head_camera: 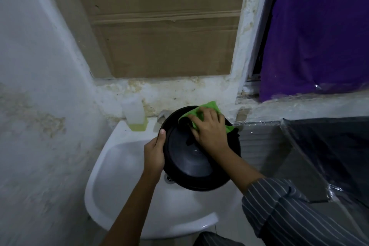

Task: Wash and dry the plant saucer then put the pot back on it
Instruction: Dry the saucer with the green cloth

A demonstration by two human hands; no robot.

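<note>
saucer point(191, 168) black | cloth point(207, 109) green | sink point(123, 175) white | sleeve point(289, 211) grey, white-striped | curtain point(319, 36) purple

No readable text, label, brand, number or sign appears anywhere in the frame. The soap bottle point(134, 115) at centre left, the cardboard sheet point(165, 26) at top centre and the purple cloth point(319, 30) at upper right all show plain, unmarked surfaces.
</note>
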